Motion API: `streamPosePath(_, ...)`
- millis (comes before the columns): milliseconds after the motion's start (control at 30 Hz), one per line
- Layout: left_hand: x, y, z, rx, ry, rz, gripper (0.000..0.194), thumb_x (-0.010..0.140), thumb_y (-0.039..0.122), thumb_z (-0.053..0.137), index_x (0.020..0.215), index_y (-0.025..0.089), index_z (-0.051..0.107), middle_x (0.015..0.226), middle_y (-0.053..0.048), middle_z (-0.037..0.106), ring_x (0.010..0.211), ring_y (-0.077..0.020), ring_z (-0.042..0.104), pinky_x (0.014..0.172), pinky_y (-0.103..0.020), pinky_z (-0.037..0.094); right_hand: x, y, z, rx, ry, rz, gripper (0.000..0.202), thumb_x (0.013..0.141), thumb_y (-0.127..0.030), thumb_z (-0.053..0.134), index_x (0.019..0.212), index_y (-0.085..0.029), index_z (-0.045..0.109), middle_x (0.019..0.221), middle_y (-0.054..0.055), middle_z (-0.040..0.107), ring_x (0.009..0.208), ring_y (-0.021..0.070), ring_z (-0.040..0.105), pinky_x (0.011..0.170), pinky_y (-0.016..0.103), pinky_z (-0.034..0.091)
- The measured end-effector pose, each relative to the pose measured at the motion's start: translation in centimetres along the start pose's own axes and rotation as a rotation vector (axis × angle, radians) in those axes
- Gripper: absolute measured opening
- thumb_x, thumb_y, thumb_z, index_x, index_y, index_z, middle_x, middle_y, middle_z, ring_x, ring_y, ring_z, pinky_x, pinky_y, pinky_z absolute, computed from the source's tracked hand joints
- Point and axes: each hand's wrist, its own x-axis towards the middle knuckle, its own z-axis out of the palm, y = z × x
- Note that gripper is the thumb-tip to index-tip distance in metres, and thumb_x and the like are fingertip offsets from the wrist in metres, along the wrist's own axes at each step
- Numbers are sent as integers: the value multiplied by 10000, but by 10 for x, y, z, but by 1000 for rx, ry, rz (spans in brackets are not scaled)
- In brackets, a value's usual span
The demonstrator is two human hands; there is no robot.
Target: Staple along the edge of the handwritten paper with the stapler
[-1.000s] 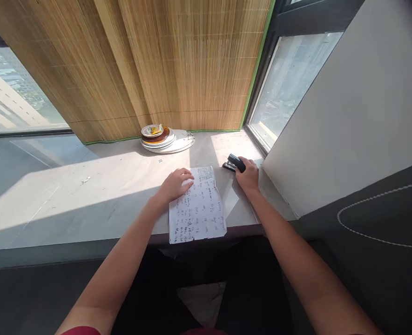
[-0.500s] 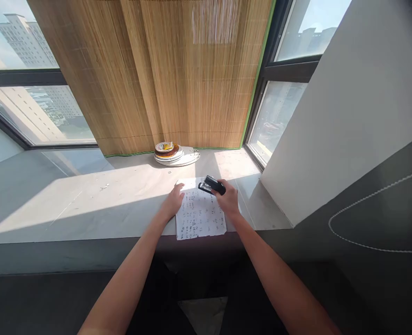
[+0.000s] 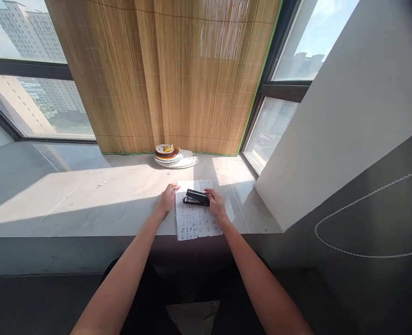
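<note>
My right hand is closed around the rear end of a black stapler. The stapler points left over the upper part of a white sheet of paper with handwritten marks, its jaws slightly apart at the front. At the sheet's upper left edge, my left hand is closed with thumb and fingers on the paper's border. The sheet lies on the pale windowsill, its ragged lower edge by the sill's front. Whether the stapler touches the paper I cannot tell.
A stack of plates rests on a white oval platter at the back of the sill. Behind it hangs a bamboo blind. Small scraps lie to the left. A beaded cord hangs at the right.
My right hand has moved left and nearer with the stapler, which is now more level over the paper. My left hand has shifted slightly left, its fingers closing at the paper's edge.
</note>
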Motion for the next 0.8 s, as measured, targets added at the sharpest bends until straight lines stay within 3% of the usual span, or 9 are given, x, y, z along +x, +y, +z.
streamPosePath(133, 0, 6, -3, -236, 66, -85, 277, 966, 335, 545, 1204, 219, 623, 1347, -142, 725, 1350, -289, 650, 1195, -525, 467, -1, -2, 1, -8, -87, 47, 412, 945, -323, 424, 1167, -262, 765, 1073, 65, 795, 963, 270, 735, 825, 401, 588)
streamPosePath(233, -1, 9, -5, -389, 124, -125, 263, 964, 347, 589, 1187, 217, 637, 1330, -144, 735, 1333, -274, 665, 1196, -499, 476, -3, -8, -2, -7, -69, 91, 415, 960, -362, 430, 1198, -247, 750, 1144, 89, 791, 1003, 277, 734, 839, 408, 590)
streamPosePath(333, -1, 10, -6, -459, 156, -127, 260, 959, 342, 612, 1171, 197, 651, 1310, -153, 747, 1299, -261, 688, 1192, -484, 484, -1, -15, -6, 0, -37, 5, 403, 989, -473, 478, 1182, -236, 741, 1226, 108, 773, 1114, 278, 716, 927, 420, 582)
streamPosePath(400, -1, 11, -6, -494, 156, -132, 272, 953, 336, 623, 1173, 181, 662, 1313, -164, 747, 1290, -262, 695, 1192, -479, 487, 3, -18, -7, -50, -123, -76, 419, 962, -543, 581, 1206, -242, 740, 1262, 113, 761, 1159, 286, 705, 953, 429, 577)
streamPosePath(500, -2, 14, -6, -546, 153, -151, 276, 938, 325, 644, 1165, 173, 678, 1301, -169, 754, 1295, -278, 695, 1193, -482, 490, 7, -22, -3, -201, -290, -137, 419, 838, -526, 772, 1160, -259, 770, 1107, 86, 804, 1050, 308, 738, 930, 464, 582)
streamPosePath(567, -4, 17, -7, -567, 153, -167, 267, 941, 319, 646, 1162, 173, 683, 1292, -166, 760, 1300, -285, 691, 1204, -491, 480, 8, -27, 1, -260, -284, -174, 346, 807, -471, 807, 1079, -256, 795, 1002, 72, 818, 955, 318, 756, 917, 494, 585)
streamPosePath(700, -6, 25, -8, -676, 158, -190, 273, 1010, 360, 582, 1174, 166, 684, 1362, -173, 728, 1327, -276, 671, 1234, -480, 457, 1, -46, 13, -325, -117, -410, 266, 936, -344, 699, 1174, -268, 789, 1125, 94, 810, 1044, 327, 740, 927, 508, 594)
streamPosePath(800, -4, 27, -11, -866, 113, -250, 362, 1047, 459, 523, 1193, 161, 669, 1430, -193, 686, 1346, -293, 660, 1220, -479, 483, -6, -64, 25, -479, -176, -682, 320, 1039, -200, 542, 1245, -293, 770, 1195, 101, 790, 1143, 308, 705, 1020, 525, 553)
